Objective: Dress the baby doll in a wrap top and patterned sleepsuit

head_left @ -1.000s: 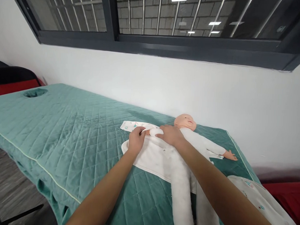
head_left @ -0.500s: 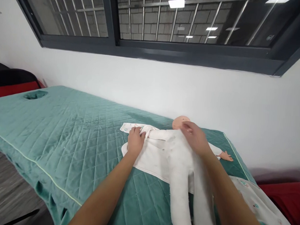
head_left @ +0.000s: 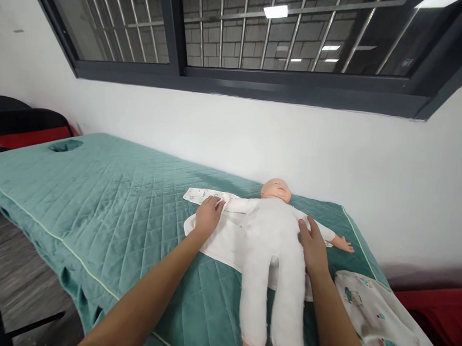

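A baby doll (head_left: 272,231) with a white cloth body lies on its back, its head toward the wall. Under it is spread a white baby shirt (head_left: 226,239) with a small printed pattern on its sleeve. My left hand (head_left: 208,215) is closed on the shirt's sleeve, around the end of the doll's arm on the left; that arm's hand is hidden. My right hand (head_left: 314,248) rests against the doll's side below its other arm, thumb and forefinger apart; the other fingers are partly hidden. The doll's bare hand (head_left: 343,243) on the right sticks out.
A green quilted cover (head_left: 137,215) lies over the bed, which has a face hole (head_left: 66,145) at the far left. Printed white cloth (head_left: 381,312) lies at the near right. Red chairs (head_left: 435,314) flank the bed. A white wall and a barred window (head_left: 275,42) stand behind.
My right hand has moved down from beside the doll's head to its side. The doll's legs have shifted left in view, and its face now shows. My left hand stays at the sleeve.
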The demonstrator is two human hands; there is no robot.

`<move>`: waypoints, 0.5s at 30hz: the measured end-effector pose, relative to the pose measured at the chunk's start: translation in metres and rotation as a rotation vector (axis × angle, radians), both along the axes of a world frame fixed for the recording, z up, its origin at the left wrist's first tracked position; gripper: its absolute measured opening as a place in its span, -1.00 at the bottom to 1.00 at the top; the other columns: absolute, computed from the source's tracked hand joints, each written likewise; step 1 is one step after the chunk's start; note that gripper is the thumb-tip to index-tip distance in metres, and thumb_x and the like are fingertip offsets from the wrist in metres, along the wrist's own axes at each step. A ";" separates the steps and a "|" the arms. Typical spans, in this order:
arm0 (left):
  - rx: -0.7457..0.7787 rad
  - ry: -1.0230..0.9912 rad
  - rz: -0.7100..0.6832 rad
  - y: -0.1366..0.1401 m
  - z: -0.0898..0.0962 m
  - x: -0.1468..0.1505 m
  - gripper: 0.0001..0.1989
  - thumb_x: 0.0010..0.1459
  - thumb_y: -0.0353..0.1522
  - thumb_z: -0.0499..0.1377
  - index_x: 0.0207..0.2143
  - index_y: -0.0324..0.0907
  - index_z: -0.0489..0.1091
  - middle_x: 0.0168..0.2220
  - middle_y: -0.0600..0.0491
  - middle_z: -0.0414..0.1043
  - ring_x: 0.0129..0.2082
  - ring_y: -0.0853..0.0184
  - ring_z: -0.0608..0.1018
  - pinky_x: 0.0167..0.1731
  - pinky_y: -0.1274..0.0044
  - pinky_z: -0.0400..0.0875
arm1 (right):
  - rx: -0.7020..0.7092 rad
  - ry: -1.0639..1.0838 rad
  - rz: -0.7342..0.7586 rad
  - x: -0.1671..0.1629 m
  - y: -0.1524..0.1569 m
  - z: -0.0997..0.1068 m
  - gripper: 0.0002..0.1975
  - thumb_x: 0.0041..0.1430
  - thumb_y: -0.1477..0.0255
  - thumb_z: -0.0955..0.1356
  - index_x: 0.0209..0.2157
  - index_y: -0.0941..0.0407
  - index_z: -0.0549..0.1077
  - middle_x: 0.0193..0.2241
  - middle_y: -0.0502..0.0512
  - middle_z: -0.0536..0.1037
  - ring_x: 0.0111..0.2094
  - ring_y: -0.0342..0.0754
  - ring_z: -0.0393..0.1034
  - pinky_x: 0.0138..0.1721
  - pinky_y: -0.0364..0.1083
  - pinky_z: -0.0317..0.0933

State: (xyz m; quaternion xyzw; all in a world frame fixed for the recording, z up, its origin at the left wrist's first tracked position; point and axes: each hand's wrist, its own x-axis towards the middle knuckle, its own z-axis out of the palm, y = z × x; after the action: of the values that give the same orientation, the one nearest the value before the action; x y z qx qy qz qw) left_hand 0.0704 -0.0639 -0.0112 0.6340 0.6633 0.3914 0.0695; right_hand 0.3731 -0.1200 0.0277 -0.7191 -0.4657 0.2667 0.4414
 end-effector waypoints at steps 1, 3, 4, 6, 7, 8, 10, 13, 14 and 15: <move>-0.008 -0.013 -0.009 0.001 0.002 0.002 -0.76 0.31 -0.27 0.07 -0.14 -0.16 0.50 -0.13 -0.07 0.55 -0.05 0.16 0.54 0.00 0.40 0.37 | 0.025 0.019 0.032 -0.002 -0.001 -0.002 -0.16 0.21 -0.06 0.20 0.38 0.12 0.10 0.35 0.23 0.19 0.34 0.18 0.12 0.33 0.13 -0.03; -0.024 -0.043 -0.020 0.004 0.009 0.006 -0.72 0.32 -0.27 0.06 -0.11 -0.17 0.51 -0.08 -0.07 0.57 -0.05 0.16 0.55 -0.01 0.41 0.39 | 0.062 0.052 0.093 -0.006 -0.002 -0.006 -0.11 0.20 -0.11 0.19 0.40 0.11 0.04 0.40 0.14 0.05 0.41 0.13 -0.08 0.39 0.10 -0.20; -0.028 -0.059 -0.023 0.006 0.013 0.008 -0.70 0.33 -0.27 0.04 -0.08 -0.19 0.51 -0.06 -0.08 0.57 -0.04 0.16 0.56 -0.01 0.41 0.39 | 0.071 0.065 0.127 -0.008 -0.002 -0.008 -0.09 0.20 -0.14 0.19 0.41 0.09 0.01 0.42 0.09 0.01 0.43 0.11 -0.14 0.41 0.09 -0.25; -0.034 -0.091 -0.034 0.009 0.021 0.015 -0.65 0.34 -0.26 0.01 -0.02 -0.22 0.50 -0.01 -0.10 0.56 -0.01 0.16 0.55 0.02 0.41 0.39 | 0.079 0.089 0.191 -0.011 -0.003 -0.010 -0.07 0.19 -0.17 0.19 0.42 0.05 -0.03 0.43 0.03 -0.04 0.44 0.08 -0.19 0.42 0.07 -0.27; -0.038 -0.105 -0.047 0.011 0.025 0.018 -0.64 0.35 -0.26 0.00 -0.01 -0.22 0.50 0.01 -0.10 0.56 0.00 0.16 0.55 0.03 0.41 0.38 | 0.080 0.106 0.214 -0.013 -0.003 -0.011 -0.06 0.17 -0.18 0.20 0.42 0.03 -0.04 0.43 0.00 -0.05 0.44 0.08 -0.19 0.42 0.06 -0.26; -0.043 -0.116 -0.065 0.012 0.030 0.022 -0.64 0.35 -0.26 0.00 -0.01 -0.21 0.51 0.01 -0.09 0.56 0.00 0.17 0.55 0.03 0.42 0.38 | 0.079 0.126 0.228 -0.015 -0.002 -0.012 -0.05 0.16 -0.19 0.21 0.42 0.01 -0.04 0.43 -0.01 -0.06 0.44 0.08 -0.19 0.42 0.06 -0.24; -0.061 -0.130 -0.116 0.013 0.038 0.029 -0.66 0.33 -0.25 0.02 -0.06 -0.17 0.54 -0.02 -0.04 0.58 -0.03 0.18 0.57 0.01 0.44 0.39 | 0.063 0.174 0.231 -0.018 -0.001 -0.015 -0.03 0.13 -0.21 0.23 0.42 -0.01 -0.04 0.43 -0.03 -0.07 0.44 0.07 -0.20 0.42 0.05 -0.22; -0.093 -0.145 -0.196 0.012 0.051 0.038 -0.68 0.31 -0.22 0.06 -0.15 -0.12 0.58 -0.11 0.03 0.63 -0.12 0.22 0.60 -0.07 0.48 0.42 | 0.038 0.256 0.218 -0.024 0.001 -0.022 -0.05 0.12 -0.20 0.26 0.42 -0.06 -0.03 0.44 -0.04 -0.08 0.44 0.04 -0.20 0.42 0.05 -0.21; -0.114 -0.143 -0.216 0.012 0.056 0.041 -0.68 0.31 -0.21 0.06 -0.14 -0.10 0.58 -0.13 0.04 0.63 -0.14 0.23 0.60 -0.09 0.49 0.43 | 0.060 0.280 0.226 -0.026 0.001 -0.024 -0.07 0.13 -0.19 0.27 0.41 -0.06 0.00 0.43 -0.02 -0.05 0.43 0.06 -0.15 0.41 0.06 -0.16; -0.142 -0.133 -0.231 0.012 0.060 0.043 -0.68 0.31 -0.21 0.06 -0.13 -0.09 0.58 -0.13 0.05 0.63 -0.14 0.23 0.60 -0.10 0.49 0.43 | 0.091 0.314 0.241 -0.030 0.002 -0.025 -0.10 0.14 -0.17 0.28 0.40 -0.06 0.03 0.42 0.01 0.00 0.41 0.07 -0.07 0.39 0.06 -0.09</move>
State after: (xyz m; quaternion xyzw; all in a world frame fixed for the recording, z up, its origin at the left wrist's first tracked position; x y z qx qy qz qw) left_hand 0.1138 -0.0522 0.0489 0.6724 0.6059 0.3740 0.2024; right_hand 0.3435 -0.1184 0.0027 -0.5872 -0.4854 0.4053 0.5053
